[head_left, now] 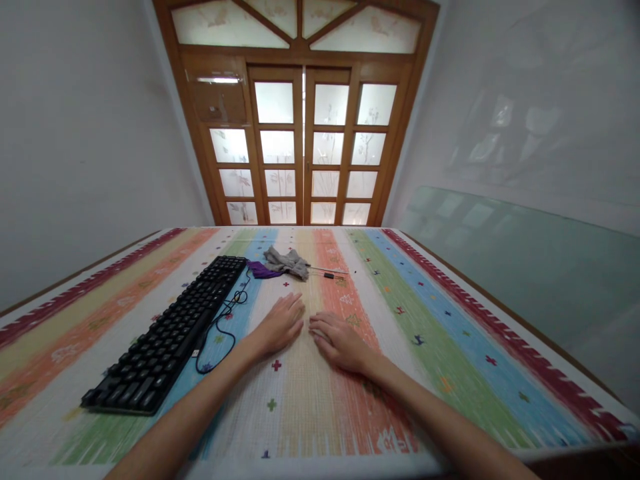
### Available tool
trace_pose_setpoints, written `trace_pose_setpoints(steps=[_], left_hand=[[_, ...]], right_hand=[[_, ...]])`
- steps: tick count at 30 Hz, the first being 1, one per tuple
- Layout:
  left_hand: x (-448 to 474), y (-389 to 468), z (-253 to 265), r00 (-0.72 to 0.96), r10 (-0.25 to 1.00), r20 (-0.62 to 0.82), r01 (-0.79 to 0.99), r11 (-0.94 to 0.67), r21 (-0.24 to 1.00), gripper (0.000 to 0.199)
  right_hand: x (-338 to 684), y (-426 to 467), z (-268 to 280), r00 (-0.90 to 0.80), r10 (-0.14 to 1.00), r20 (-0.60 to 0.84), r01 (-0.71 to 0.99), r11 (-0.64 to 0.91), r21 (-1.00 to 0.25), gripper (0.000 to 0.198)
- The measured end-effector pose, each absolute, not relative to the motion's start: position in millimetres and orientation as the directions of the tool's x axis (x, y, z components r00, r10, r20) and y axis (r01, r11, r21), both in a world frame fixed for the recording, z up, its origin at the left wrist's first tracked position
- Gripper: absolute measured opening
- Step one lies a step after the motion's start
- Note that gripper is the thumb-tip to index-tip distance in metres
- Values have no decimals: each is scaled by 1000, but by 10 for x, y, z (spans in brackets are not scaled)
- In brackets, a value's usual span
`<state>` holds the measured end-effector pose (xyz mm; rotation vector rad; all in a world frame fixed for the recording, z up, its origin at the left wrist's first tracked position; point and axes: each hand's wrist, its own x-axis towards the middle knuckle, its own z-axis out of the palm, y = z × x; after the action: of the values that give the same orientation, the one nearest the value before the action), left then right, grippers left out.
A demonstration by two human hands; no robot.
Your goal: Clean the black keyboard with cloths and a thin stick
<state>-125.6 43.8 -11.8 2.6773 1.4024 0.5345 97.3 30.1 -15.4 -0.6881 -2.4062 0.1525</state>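
The left hand (281, 325) and right hand (342, 339) rest empty, fingers loose, on one striped tablecloth (310, 407); one black keyboard (173, 337) and one cable (233, 304) lie left, one gray cloth (289, 262) touching one purple cloth (263, 270) farther off.

The keyboard (173, 333) is black, the cloth (290, 262) grey and purple, the tablecloth (425, 320) multicolour-striped.

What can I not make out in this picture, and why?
In the head view:
Palms of left hand and right hand: hidden by the hands' backs.
Lettering on the black keyboard: too small.
Black piece beside the grey cloth: too small to identify.
Upper arms: cut off by the bottom edge.
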Motion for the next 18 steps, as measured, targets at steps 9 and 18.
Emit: trace_pose_setpoints(steps=[9,18], left_hand=[[-1224,394,-199,506,831,229,785,-554,276,41],[-1234,364,-201,513,833,207,790,-552,266,44]], right_hand=[[1388,702,-246,-620,674,401,636,731,-246,38],[1409,706,-365,-590,740,322,703,667,-246,45]])
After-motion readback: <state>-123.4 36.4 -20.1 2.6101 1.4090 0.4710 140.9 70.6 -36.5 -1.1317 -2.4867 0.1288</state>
